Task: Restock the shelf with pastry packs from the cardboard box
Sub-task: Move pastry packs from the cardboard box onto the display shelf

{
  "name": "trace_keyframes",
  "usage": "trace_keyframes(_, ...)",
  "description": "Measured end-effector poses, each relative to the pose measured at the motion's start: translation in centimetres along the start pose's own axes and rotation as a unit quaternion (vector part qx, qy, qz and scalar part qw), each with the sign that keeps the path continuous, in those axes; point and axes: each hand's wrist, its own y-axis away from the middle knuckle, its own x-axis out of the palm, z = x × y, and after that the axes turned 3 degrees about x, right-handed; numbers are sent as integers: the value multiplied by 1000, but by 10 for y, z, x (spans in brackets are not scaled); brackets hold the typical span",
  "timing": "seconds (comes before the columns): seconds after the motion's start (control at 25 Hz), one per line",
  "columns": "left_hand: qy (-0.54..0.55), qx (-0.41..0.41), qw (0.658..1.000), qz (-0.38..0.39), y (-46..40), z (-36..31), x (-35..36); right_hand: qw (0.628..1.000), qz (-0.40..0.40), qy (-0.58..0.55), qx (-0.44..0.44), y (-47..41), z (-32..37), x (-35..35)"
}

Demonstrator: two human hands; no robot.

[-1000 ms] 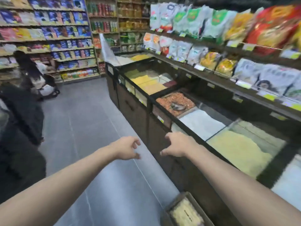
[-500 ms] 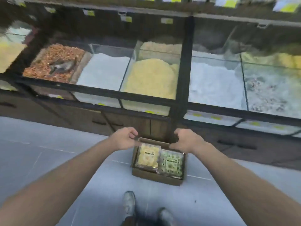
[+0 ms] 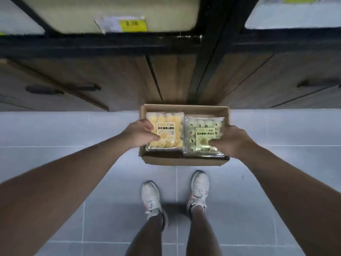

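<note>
Half second ago both hands hovered empty above cardboard box. Now left hand grips yellow pastry pack, right hand grips green pastry pack. Packs at frame centre, in box on floor. Judgement: pickup begun, shelving pending.

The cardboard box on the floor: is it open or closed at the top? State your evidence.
Open. The cardboard box has no lid or flaps over it, so the yellow pastry pack and green pastry pack show inside.

dim, motion-blurred, edges warped
</note>
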Motion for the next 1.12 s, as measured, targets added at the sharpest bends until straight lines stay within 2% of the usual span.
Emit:
trace_keyframes(0.24,37,-80,996,-16,-147,69,82,996,13,-50,73,-141,-37,99)
trace_keyframes(0.36,76,-110,990,-54,-194,87,106,985,23,-138,104,-192,-45,132)
trace_keyframes(0.48,68,-146,982,-97,-220,87,127,964,-1,-210,163,-255,-82,166)
trace_keyframes(0.68,68,-146,980,-118,-236,90,140,930,-69,-213,292,-259,-61,163)
trace_keyframes(0.8,73,-140,981,-108,-239,95,136,914,-121,-220,320,-272,-49,178)
trace_keyframes(1.0,119,-130,981,-76,-232,93,123,907,-78,-274,312,-274,-59,168)
trace_keyframes(1.12,162,-120,976,-81,-219,90,110,934,-95,-232,255,-252,-66,156)
